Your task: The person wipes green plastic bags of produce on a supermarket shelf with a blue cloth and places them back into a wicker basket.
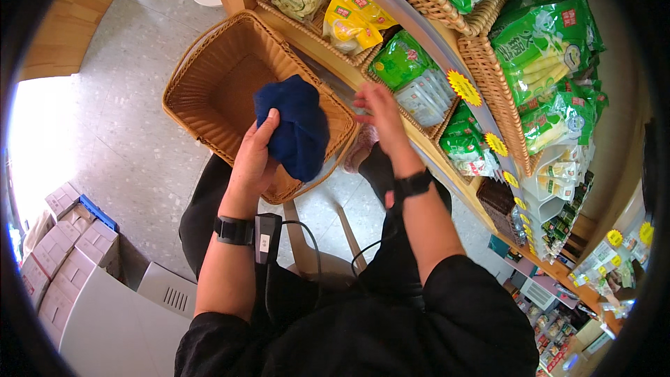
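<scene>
My left hand (256, 154) grips a folded dark blue cloth (296, 125), the thumb lying on top of it. The cloth is over the near right part of a brown woven basket (220, 70), whose visible inside holds nothing. To the right of the cloth, my right hand (381, 112) is raised with its fingers apart and holds nothing. It is close to the shelf edge, beside a small wicker tray of green packets (403, 60) and clear packets (425, 98).
Yellow packets (356, 20) lie in a wicker tray on the lower shelf. Above on the right, larger wicker baskets (494, 86) hold green bags (539, 50). Cardboard boxes (68, 251) are stacked at the left, near a white panel (115, 319). A black cable (314, 241) hangs between my wrists.
</scene>
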`<act>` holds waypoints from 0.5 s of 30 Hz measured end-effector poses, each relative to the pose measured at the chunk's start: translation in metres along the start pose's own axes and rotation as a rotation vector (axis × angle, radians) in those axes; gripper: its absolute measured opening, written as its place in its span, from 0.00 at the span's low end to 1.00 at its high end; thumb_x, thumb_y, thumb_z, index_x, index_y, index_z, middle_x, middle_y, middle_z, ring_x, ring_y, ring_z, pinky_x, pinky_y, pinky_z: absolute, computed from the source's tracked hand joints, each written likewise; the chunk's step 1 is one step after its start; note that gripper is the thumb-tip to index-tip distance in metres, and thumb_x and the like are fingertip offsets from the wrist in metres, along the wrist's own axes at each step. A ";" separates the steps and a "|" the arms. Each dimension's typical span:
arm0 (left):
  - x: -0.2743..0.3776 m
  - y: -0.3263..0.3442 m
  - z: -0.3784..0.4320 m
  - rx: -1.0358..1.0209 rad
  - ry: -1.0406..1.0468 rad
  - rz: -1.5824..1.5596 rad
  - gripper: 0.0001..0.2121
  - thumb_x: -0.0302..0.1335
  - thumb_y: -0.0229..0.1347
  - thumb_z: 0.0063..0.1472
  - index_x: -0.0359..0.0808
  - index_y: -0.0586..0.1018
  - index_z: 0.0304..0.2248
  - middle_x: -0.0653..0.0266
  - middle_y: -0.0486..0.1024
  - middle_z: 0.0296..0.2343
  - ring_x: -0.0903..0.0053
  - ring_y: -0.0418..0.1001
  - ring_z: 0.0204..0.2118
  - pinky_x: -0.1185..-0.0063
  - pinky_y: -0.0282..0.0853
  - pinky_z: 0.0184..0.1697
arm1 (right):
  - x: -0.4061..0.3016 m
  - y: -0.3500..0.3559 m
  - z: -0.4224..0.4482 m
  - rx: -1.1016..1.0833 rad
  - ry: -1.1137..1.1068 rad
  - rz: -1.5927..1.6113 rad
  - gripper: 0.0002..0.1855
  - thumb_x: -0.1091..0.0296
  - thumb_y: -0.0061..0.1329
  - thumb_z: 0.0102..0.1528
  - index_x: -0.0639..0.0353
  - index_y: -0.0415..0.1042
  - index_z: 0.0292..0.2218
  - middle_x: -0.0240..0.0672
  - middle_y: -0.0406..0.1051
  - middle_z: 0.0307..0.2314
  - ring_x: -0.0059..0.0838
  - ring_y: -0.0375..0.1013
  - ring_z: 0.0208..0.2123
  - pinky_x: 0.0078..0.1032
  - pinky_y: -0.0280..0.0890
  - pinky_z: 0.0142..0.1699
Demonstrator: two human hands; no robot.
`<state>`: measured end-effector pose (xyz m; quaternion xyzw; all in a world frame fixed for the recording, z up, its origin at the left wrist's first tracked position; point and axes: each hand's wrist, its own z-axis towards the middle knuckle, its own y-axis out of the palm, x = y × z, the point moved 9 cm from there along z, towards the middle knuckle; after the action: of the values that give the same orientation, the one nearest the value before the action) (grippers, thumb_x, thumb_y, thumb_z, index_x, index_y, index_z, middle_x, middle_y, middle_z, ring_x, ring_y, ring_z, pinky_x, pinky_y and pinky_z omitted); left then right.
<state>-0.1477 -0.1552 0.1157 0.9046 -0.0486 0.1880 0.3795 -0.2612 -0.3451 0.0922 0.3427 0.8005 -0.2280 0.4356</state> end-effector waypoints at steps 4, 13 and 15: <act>0.010 -0.002 -0.001 0.021 0.065 0.001 0.19 0.35 0.46 0.60 0.31 0.65 0.47 0.61 0.70 0.41 0.76 0.69 0.43 0.78 0.64 0.47 | 0.038 -0.115 0.082 0.352 0.052 -0.184 0.25 0.60 0.47 0.51 0.57 0.58 0.48 0.38 0.62 0.38 0.29 0.64 0.37 0.26 0.68 0.34; 0.012 -0.010 0.004 0.105 0.046 -0.013 0.18 0.33 0.46 0.60 0.31 0.65 0.47 0.60 0.69 0.42 0.74 0.69 0.44 0.77 0.63 0.48 | -0.022 -0.126 0.162 0.242 -0.201 -1.283 0.31 0.62 0.48 0.47 0.57 0.55 0.51 0.53 0.55 0.49 0.50 0.53 0.52 0.39 0.50 0.54; 0.013 -0.010 0.006 0.103 0.053 -0.021 0.18 0.33 0.46 0.60 0.31 0.65 0.47 0.60 0.69 0.42 0.74 0.69 0.44 0.77 0.64 0.48 | -0.017 -0.121 0.162 0.285 0.000 -1.495 0.24 0.64 0.47 0.48 0.56 0.59 0.47 0.52 0.58 0.46 0.48 0.57 0.49 0.43 0.49 0.53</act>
<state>-0.1315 -0.1519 0.1103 0.9181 -0.0195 0.2102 0.3355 -0.2572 -0.5385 0.0309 -0.2380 0.7824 -0.5635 0.1169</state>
